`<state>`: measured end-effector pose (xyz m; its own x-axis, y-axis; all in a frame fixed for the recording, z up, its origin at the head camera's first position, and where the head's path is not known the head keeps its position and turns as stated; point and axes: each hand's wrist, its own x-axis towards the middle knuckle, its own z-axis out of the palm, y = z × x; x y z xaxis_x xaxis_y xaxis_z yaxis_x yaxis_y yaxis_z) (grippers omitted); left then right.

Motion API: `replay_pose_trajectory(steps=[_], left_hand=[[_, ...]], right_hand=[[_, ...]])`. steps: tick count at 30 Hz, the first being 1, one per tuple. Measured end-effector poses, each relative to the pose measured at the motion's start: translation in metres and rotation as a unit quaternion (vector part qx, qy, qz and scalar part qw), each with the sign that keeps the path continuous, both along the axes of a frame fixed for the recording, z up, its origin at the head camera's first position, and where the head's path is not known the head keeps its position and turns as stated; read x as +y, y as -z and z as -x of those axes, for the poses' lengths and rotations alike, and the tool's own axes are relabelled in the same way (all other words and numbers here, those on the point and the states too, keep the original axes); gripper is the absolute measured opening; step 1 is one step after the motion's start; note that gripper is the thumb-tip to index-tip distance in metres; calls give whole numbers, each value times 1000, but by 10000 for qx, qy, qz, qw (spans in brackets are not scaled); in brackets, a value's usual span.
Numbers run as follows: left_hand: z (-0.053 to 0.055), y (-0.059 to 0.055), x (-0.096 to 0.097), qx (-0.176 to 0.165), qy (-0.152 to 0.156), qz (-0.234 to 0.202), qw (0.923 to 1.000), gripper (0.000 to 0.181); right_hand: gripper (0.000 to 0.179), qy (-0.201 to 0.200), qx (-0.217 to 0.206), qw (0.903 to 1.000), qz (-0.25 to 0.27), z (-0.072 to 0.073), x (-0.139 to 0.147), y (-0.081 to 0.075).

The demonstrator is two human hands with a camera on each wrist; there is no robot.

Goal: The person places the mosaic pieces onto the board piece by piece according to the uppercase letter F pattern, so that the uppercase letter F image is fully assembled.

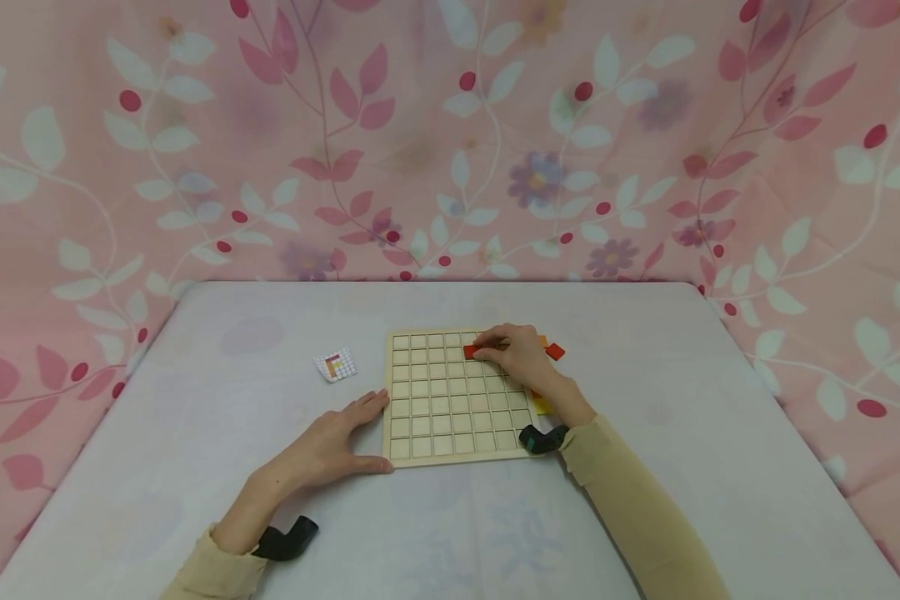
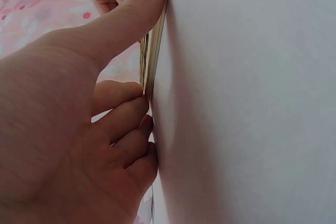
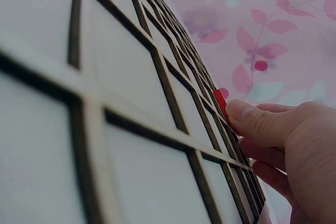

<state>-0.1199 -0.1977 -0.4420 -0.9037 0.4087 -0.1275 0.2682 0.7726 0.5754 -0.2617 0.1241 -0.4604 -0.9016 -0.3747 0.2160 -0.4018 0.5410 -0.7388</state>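
Note:
A pale wooden board (image 1: 438, 405) with a grid of square recesses lies on the table. My right hand (image 1: 521, 358) is over its upper right part and pinches a small red tile (image 1: 469, 352) between thumb and fingers. In the right wrist view the red tile (image 3: 220, 104) stands out past the thumb tip, close over the far grid squares. At the board's left side my left hand (image 1: 326, 446) rests with thumb and fingers spread, the tips at the edge. The left wrist view shows the thumb and fingers along the board's edge (image 2: 153, 51).
Left of the board lies a small white gridded card (image 1: 336, 365) with a coloured pattern. Along the right side are an orange-red tile (image 1: 555, 352) and a yellow tile (image 1: 542, 406), partly behind the right arm. Pink floral cloth (image 1: 420, 167) hangs behind the white table (image 1: 457, 533).

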Motion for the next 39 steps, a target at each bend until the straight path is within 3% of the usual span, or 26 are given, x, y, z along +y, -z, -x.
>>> replay_pose_trajectory(steps=[16,39], left_hand=[[0,0,0,-63,-33,-31,10000,102],[2,1,-1,-2,14,41,10000,101]], right_hand=[[22,11,169,9998,-76,0,0,2],[23,149,-76,9999,-43,1,-1,4]])
